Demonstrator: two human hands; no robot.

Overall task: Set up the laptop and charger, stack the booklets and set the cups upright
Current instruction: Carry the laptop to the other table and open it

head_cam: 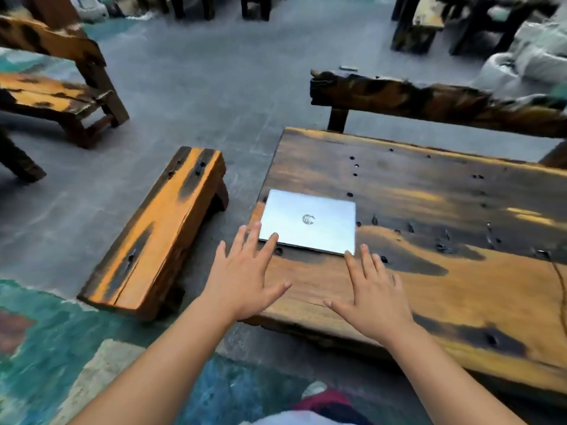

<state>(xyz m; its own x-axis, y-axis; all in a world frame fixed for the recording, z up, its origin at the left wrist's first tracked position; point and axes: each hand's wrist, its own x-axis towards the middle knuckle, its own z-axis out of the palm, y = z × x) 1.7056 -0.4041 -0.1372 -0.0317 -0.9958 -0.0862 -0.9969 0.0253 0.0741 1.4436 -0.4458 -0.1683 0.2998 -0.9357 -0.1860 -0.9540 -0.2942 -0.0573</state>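
A silver laptop [308, 221] lies with its lid down near the left end of a dark and orange wooden table [429, 286]. My left hand [242, 277] reaches over the table's left corner, fingers spread, with its fingertips at the laptop's near left corner. My right hand [372, 294] hovers flat over the table, fingers apart, its fingertips just short of the laptop's near right corner. Neither hand holds anything. A thin dark cable [557, 280] runs along the table's right side. No booklets or cups are in view.
A low wooden bench [159, 231] stands left of the table. A rough wooden backrest [429, 102] runs behind the table. Another bench [52, 87] is at the far left. Grey floor lies between them, white sacks [527, 59] at the far right.
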